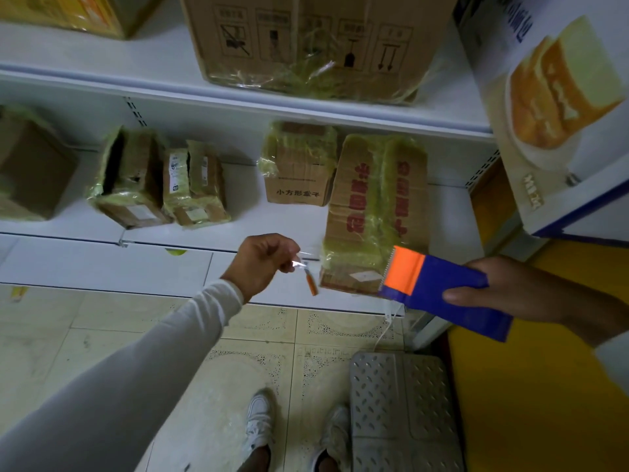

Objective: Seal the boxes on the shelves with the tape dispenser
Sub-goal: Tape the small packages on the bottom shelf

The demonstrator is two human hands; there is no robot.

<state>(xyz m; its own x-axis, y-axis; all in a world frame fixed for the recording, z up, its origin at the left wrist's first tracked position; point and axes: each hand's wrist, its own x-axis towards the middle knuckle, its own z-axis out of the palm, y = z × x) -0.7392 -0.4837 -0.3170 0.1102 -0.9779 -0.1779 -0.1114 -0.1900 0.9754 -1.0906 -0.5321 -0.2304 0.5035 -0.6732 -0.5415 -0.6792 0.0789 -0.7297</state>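
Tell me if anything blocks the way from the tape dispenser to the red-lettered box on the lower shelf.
Nothing visible does. The tape dispenser, held in the right hand, sits right at the near end of the red-lettered box. The left hand pinches a clear tape strip off to the side.

We hold the tape dispenser (pixel 442 291) in our right hand (pixel 531 291), just in front of the tall box (pixel 376 206) at the right of the lower shelf (pixel 68 229). Our left hand (pixel 263 260) is to the dispenser's left, pinching a tape end (pixel 301 260). Behind the tall box stands a smaller box (pixel 299 165); further left lie three more boxes. On the upper shelf (pixel 102 59) above sits a large box (pixel 306 42). A metal step (pixel 401 410) rests on the floor (pixel 102 335) beside our feet
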